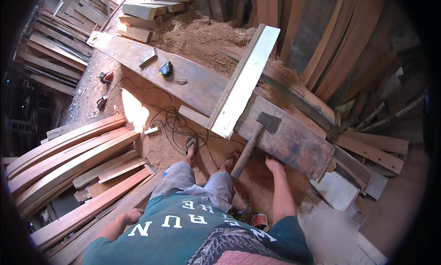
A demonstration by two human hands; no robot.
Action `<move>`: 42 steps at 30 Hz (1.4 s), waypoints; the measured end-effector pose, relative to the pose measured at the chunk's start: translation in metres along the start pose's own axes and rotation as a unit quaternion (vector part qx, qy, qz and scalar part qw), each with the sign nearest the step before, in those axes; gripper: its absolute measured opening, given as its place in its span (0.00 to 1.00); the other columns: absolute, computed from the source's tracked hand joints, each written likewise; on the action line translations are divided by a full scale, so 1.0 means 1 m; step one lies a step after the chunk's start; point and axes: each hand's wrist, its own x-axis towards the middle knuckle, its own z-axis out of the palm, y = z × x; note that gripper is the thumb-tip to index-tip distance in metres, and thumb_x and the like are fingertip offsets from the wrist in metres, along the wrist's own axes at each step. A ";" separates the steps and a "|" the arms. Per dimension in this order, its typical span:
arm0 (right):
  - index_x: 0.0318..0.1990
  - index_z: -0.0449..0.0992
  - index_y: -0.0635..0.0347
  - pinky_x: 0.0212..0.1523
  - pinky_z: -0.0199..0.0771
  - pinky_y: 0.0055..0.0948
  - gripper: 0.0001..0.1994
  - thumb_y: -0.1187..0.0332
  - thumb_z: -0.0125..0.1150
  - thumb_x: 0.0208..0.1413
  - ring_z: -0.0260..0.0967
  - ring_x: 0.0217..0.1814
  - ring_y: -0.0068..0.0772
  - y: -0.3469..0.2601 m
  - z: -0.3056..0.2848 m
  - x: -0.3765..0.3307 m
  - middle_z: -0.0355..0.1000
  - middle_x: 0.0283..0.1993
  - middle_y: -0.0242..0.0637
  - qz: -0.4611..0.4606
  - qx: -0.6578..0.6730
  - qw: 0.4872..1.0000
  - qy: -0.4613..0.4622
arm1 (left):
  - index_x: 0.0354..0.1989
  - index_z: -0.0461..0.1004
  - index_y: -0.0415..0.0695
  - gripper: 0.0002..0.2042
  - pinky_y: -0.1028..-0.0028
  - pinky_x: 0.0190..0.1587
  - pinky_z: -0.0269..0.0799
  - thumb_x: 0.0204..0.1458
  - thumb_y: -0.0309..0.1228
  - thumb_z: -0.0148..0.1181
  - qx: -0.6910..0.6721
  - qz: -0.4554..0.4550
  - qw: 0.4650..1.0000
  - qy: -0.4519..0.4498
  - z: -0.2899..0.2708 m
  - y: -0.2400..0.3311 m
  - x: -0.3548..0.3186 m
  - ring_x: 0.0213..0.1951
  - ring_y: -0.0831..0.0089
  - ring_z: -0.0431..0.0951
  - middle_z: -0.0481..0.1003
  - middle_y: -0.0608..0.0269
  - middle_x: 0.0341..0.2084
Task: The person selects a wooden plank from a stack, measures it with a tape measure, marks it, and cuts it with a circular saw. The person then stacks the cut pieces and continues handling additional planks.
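Note:
My left hand hangs low by my side, its fingers curled in, beside the stacked boards, with nothing visible in it. My right hand is at the near edge of the wooden bench plank; its fingertips are hidden by that edge. Just left of it lies a hatchet, its head on the plank and its wooden handle sticking out toward me. A pale-faced board rests crosswise over the bench. Farther along sit a tape measure and a small wood block.
Sawdust covers the ground behind the bench. Long planks are piled at left; curved timbers lean at far right. A tangled black cord lies near my feet. A red-labelled can stands close to my body.

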 end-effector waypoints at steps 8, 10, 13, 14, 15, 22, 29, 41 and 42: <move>0.58 0.75 0.67 0.66 0.62 0.61 0.23 0.55 0.50 0.70 0.65 0.64 0.70 -0.019 -0.018 -0.035 0.71 0.61 0.65 0.027 0.033 0.999 0.021 | 0.59 0.76 0.38 0.23 0.67 0.47 0.79 0.55 0.30 0.71 -0.183 0.018 0.969 -0.166 0.015 -0.082 0.005 0.45 0.73 0.81 0.82 0.63 0.49; 0.55 0.77 0.68 0.65 0.63 0.61 0.22 0.55 0.50 0.70 0.66 0.63 0.71 -0.025 -0.019 -0.040 0.73 0.58 0.65 0.025 0.063 0.996 0.054 | 0.59 0.76 0.38 0.23 0.67 0.47 0.79 0.55 0.30 0.71 -0.183 0.021 0.969 -0.167 0.018 -0.084 0.004 0.45 0.73 0.80 0.81 0.63 0.49; 0.55 0.77 0.68 0.65 0.64 0.58 0.22 0.57 0.51 0.70 0.66 0.63 0.71 -0.010 0.009 -0.035 0.72 0.58 0.66 0.015 0.112 0.988 0.109 | 0.59 0.76 0.38 0.23 0.67 0.48 0.79 0.55 0.30 0.71 -0.185 0.029 0.968 -0.169 0.019 -0.084 0.006 0.45 0.73 0.80 0.81 0.63 0.50; 0.56 0.76 0.68 0.65 0.64 0.57 0.21 0.57 0.52 0.70 0.66 0.64 0.71 -0.005 0.019 -0.029 0.72 0.58 0.66 0.014 0.128 0.984 0.121 | 0.59 0.76 0.38 0.23 0.67 0.48 0.79 0.56 0.30 0.71 -0.185 0.031 0.968 -0.169 0.019 -0.083 0.007 0.45 0.73 0.80 0.81 0.63 0.50; 0.56 0.76 0.68 0.64 0.65 0.57 0.20 0.58 0.53 0.69 0.66 0.63 0.71 -0.014 0.014 -0.033 0.72 0.57 0.66 0.004 0.142 0.979 0.146 | 0.59 0.76 0.39 0.23 0.67 0.48 0.79 0.56 0.30 0.71 -0.191 0.032 0.966 -0.170 0.022 -0.085 0.008 0.46 0.73 0.80 0.81 0.63 0.50; 0.47 0.71 0.67 0.57 0.66 0.56 0.13 0.64 0.59 0.64 0.66 0.54 0.66 -0.021 0.014 -0.092 0.72 0.46 0.62 -0.044 0.064 0.964 0.256 | 0.59 0.76 0.39 0.22 0.68 0.49 0.78 0.56 0.30 0.70 -0.221 0.046 0.958 -0.178 0.026 -0.101 0.021 0.46 0.73 0.80 0.81 0.63 0.51; 0.44 0.73 0.68 0.54 0.73 0.52 0.15 0.64 0.63 0.58 0.73 0.54 0.64 -0.008 0.076 -0.168 0.75 0.48 0.62 0.102 0.093 0.990 -0.021 | 0.60 0.76 0.39 0.22 0.68 0.50 0.78 0.56 0.30 0.70 -0.270 0.076 0.938 -0.204 0.014 -0.127 0.055 0.47 0.73 0.79 0.80 0.63 0.52; 0.45 0.80 0.71 0.55 0.75 0.50 0.20 0.60 0.58 0.55 0.75 0.54 0.63 -0.178 0.130 -0.145 0.76 0.49 0.65 -0.058 -0.028 0.950 -0.304 | 0.60 0.73 0.37 0.24 0.69 0.52 0.76 0.53 0.28 0.64 -0.072 0.219 0.972 -0.049 -0.098 -0.111 0.135 0.47 0.70 0.79 0.81 0.58 0.47; 0.44 0.80 0.71 0.56 0.75 0.49 0.20 0.60 0.57 0.56 0.75 0.55 0.64 -0.193 0.132 -0.136 0.76 0.49 0.65 -0.073 -0.035 0.948 -0.307 | 0.60 0.72 0.36 0.27 0.69 0.48 0.77 0.50 0.29 0.66 -0.136 0.198 0.971 0.014 -0.113 -0.104 0.137 0.41 0.67 0.81 0.82 0.54 0.42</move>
